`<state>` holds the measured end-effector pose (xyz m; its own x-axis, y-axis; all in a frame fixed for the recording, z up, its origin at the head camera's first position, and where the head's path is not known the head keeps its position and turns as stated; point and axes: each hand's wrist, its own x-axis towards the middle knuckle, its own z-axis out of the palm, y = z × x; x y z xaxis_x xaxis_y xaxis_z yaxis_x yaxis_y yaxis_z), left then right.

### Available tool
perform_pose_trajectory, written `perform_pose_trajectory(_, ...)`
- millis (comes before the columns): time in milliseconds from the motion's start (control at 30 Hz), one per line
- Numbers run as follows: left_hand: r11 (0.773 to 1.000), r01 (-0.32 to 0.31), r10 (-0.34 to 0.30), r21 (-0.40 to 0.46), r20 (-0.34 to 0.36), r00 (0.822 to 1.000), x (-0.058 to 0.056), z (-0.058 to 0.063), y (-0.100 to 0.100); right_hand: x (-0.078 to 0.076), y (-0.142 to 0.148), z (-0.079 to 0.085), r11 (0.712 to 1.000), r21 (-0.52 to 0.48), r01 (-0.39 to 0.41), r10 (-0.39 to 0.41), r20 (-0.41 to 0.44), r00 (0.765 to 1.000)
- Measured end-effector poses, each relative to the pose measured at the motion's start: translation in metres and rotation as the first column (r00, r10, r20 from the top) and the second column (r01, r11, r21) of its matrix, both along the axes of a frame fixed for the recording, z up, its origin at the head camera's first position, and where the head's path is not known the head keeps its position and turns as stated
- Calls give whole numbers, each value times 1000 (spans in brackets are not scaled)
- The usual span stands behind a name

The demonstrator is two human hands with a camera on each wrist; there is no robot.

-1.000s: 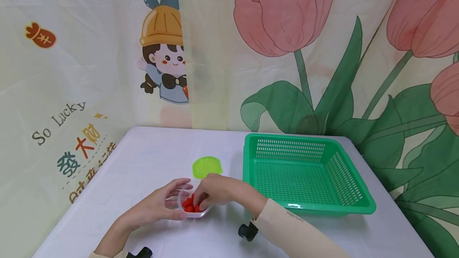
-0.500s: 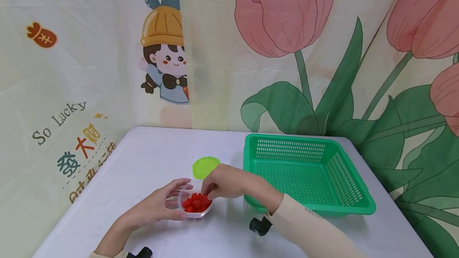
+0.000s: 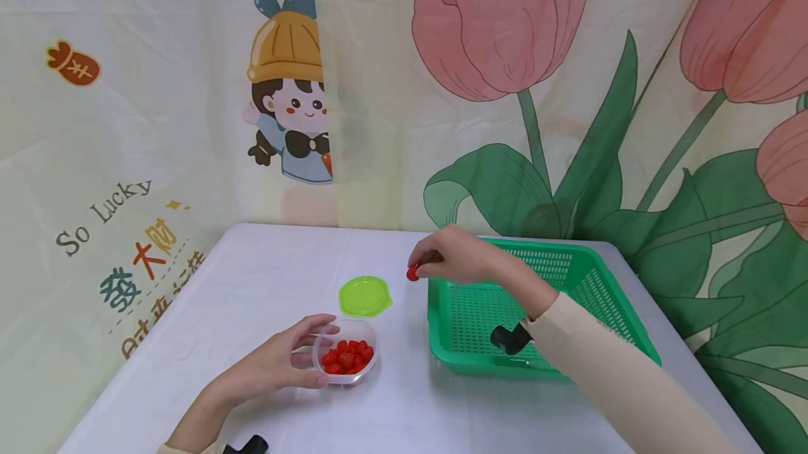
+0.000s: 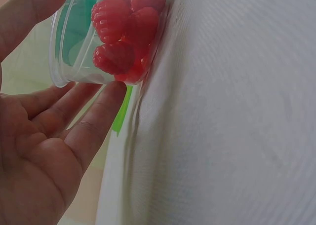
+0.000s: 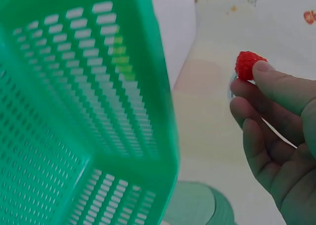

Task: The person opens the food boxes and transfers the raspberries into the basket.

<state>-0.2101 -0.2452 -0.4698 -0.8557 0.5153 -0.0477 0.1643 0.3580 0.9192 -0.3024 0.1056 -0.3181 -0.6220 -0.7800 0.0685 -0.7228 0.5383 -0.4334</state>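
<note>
Perhaps the berry [image 5: 247, 65] drops if the right hand [image 3: 456, 255] pinching it slackens. The left hand [image 3: 278, 361], holding the tub [image 3: 351, 328], could tip it by jerking.

Behind the white-covered table [image 3: 271, 271]: printed cloth backdrop [image 3: 369, 103]. On the right part, big pink tulips [image 3: 501, 19] with green leaves [image 3: 499, 184], some running off the frame edge. Left of those, a cartoon figure [image 3: 303, 159] in a yellow hat, cut off along a vertical line. Far left, small red pouch print [image 3: 81, 68]. Below it, "So Lucky" lettering [image 3: 103, 212], then larger coloured Chinese characters [image 3: 148, 258], all sloping up to the right.
</note>
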Motion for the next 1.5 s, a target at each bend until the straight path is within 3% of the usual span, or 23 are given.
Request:
perform_pose_trajectory(233,1000,1,-1,2,1,1000,1,1,-1,-31,29,-6,998,-30,46,-48,-57,997)
perform_pose_trajectory(567,1000,-1,1,-6,-4,1000,1,0,-1,-64,59,-35,998,21,61,-60,-68,996)
perform_pose_trajectory(933,1000,7,-7,4,-13,1000,-1,-2,0,-75,74,-64,992,78,95,-94,-17,995)
perform_pose_trajectory(1500,1000,8,-8,8,1,1000,-1,-2,1,-80,74,-94,984,161,80,-93,72,993)
